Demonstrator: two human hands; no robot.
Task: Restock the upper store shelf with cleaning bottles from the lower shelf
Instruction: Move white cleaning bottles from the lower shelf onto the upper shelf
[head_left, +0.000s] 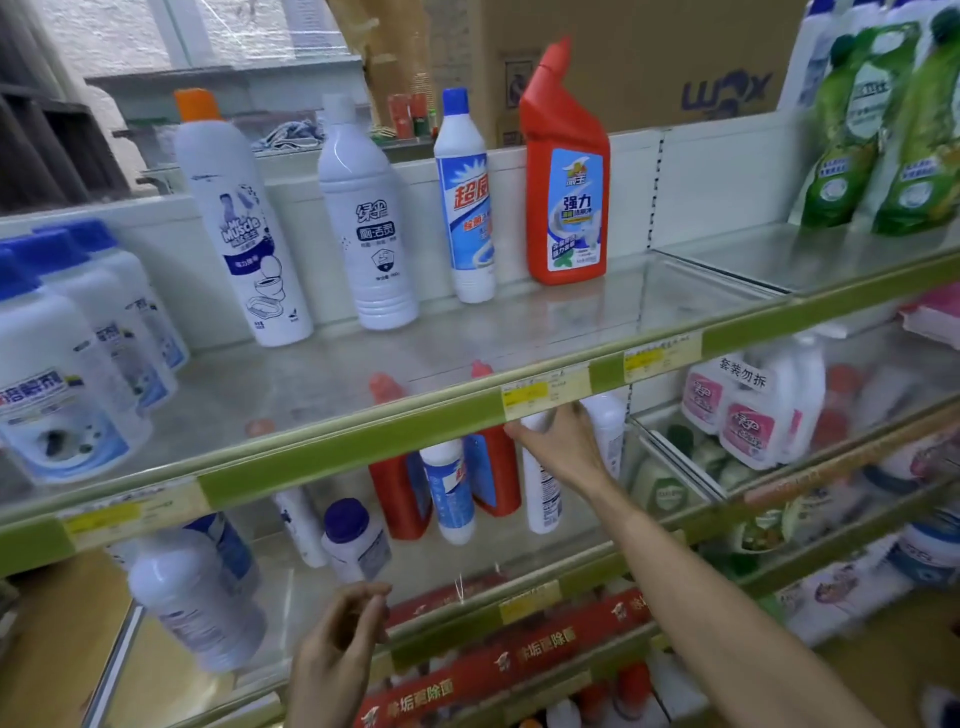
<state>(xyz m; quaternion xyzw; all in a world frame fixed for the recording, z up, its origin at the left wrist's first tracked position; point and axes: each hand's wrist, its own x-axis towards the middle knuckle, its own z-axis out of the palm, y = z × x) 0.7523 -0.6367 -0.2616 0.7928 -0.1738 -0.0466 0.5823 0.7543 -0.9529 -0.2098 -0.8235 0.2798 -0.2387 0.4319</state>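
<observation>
On the upper glass shelf (519, 332) stand a white Mr Muscle bottle with an orange cap (239, 228), a plain white bottle (371, 223), a blue-capped white bottle (467, 202) and a red angled-neck bottle (563, 176). My right hand (563, 441) reaches under that shelf's green edge and closes around the top of a white bottle (540, 493) on the lower shelf. My left hand (337, 660) hovers low in front, fingers apart, holding nothing. Beside the gripped bottle stand red bottles (397, 499) and a blue-labelled white bottle (449, 488).
Blue-capped white tubs (57, 364) fill the upper shelf's left end; green refill pouches (883, 130) lean at its right. A purple-capped jar (353, 540) and a large white bottle (197, 597) sit lower left. Pink-labelled jugs (748, 415) stand lower right. A cardboard box (649, 57) sits behind.
</observation>
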